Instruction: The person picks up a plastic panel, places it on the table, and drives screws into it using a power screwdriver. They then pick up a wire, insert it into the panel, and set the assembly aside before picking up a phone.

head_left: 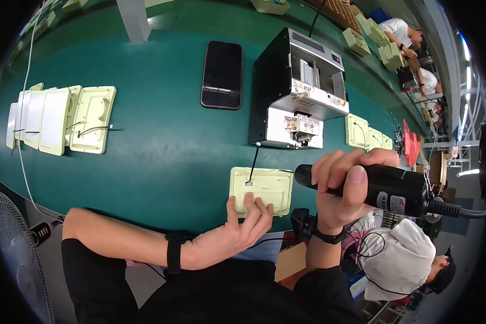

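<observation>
Left hand (233, 237): fingers apart, tips down on near side of cream panel (264, 184), which sits near side of table (162, 164), right of centre. Right hand (337, 206) clamped around black power screwdriver (397, 186), bit pointing left at panel's far right corner; can't tell if touching. Black wire (255, 163) runs from panel toward metal machine (318, 105) beyond. Stacked panels (93, 119) far left. Phone (222, 75) left of machine, screen dark.
</observation>
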`<action>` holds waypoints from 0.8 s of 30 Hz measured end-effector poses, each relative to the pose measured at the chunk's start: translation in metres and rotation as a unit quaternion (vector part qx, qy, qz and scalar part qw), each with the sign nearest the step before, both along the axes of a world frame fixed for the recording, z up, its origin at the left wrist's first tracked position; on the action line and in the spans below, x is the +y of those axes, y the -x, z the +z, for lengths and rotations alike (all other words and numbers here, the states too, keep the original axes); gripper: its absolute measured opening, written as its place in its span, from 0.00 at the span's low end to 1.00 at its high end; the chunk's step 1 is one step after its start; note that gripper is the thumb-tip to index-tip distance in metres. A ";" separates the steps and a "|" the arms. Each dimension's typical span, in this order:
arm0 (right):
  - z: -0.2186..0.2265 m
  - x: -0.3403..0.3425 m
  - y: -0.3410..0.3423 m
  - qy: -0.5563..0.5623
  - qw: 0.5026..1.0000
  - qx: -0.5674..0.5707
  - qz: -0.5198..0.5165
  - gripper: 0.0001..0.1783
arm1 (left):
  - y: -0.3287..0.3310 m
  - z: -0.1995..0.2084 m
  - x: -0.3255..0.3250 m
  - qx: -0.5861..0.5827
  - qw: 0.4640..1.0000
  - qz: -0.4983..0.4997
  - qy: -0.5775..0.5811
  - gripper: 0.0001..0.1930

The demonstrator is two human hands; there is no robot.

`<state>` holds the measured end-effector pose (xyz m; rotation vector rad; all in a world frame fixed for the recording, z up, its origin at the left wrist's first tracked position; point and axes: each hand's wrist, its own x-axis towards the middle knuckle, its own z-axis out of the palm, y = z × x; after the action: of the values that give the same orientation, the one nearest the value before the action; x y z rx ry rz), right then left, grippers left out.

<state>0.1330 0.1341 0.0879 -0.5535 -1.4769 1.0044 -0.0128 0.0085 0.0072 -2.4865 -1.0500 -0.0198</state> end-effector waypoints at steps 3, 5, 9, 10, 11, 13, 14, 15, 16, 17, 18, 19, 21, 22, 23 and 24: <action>-0.002 -0.001 -0.005 -0.001 1.000 -0.005 -0.007 0.13 | 0.000 0.000 -0.002 0.004 1.000 -0.003 0.000 0.29; -0.004 -0.001 -0.006 0.005 1.000 -0.005 -0.007 0.13 | -0.001 -0.001 -0.002 0.006 1.000 -0.005 -0.001 0.28; -0.010 0.002 -0.006 0.022 1.000 0.009 -0.002 0.14 | -0.001 -0.002 -0.002 0.001 1.000 -0.005 -0.009 0.28; -0.013 0.003 -0.006 0.024 0.999 0.025 0.001 0.15 | -0.001 -0.003 -0.001 0.004 1.000 -0.006 -0.011 0.28; -0.015 0.003 -0.006 0.026 0.999 0.042 0.004 0.15 | -0.001 -0.003 0.000 0.007 1.000 -0.007 -0.013 0.28; -0.017 0.004 -0.006 0.029 0.999 0.038 0.005 0.15 | -0.001 -0.003 0.001 0.009 1.000 -0.007 -0.013 0.28; -0.017 0.004 -0.005 0.028 0.999 0.035 0.007 0.15 | -0.001 -0.003 0.001 0.007 1.000 -0.006 -0.012 0.28; -0.016 0.004 -0.004 0.026 0.999 0.033 0.010 0.15 | -0.001 -0.003 0.002 0.004 1.000 -0.005 -0.012 0.28; -0.016 0.004 -0.003 0.025 0.999 0.034 0.011 0.15 | -0.001 -0.003 0.002 0.002 1.000 -0.004 -0.013 0.28; -0.016 0.003 -0.002 0.026 0.999 0.026 0.003 0.14 | -0.001 -0.002 0.001 0.003 1.000 -0.002 -0.014 0.28; -0.017 0.003 -0.002 0.023 1.000 0.017 -0.007 0.13 | -0.001 -0.004 0.001 -0.004 1.000 -0.004 -0.018 0.27; -0.017 0.002 -0.001 0.019 1.000 0.010 -0.017 0.12 | -0.002 -0.005 0.001 -0.010 1.000 -0.005 -0.022 0.27; -0.017 0.002 -0.003 0.014 1.000 0.005 -0.015 0.12 | -0.003 -0.005 -0.001 -0.016 0.999 -0.006 -0.034 0.27; -0.017 0.002 -0.004 0.016 1.000 -0.001 -0.015 0.12 | -0.002 -0.005 -0.001 -0.020 0.999 -0.011 -0.032 0.27; -0.016 0.003 -0.004 0.019 1.000 -0.006 -0.011 0.11 | -0.002 -0.006 -0.002 -0.023 0.999 -0.012 -0.028 0.26; -0.010 0.004 -0.003 0.012 1.000 -0.004 -0.008 0.11 | -0.001 -0.007 -0.003 -0.027 0.999 -0.014 -0.025 0.26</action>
<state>0.1355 0.1385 0.0780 -0.5864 -1.4666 1.0096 -0.0122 0.0058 0.0002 -2.4687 -1.0235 -0.1195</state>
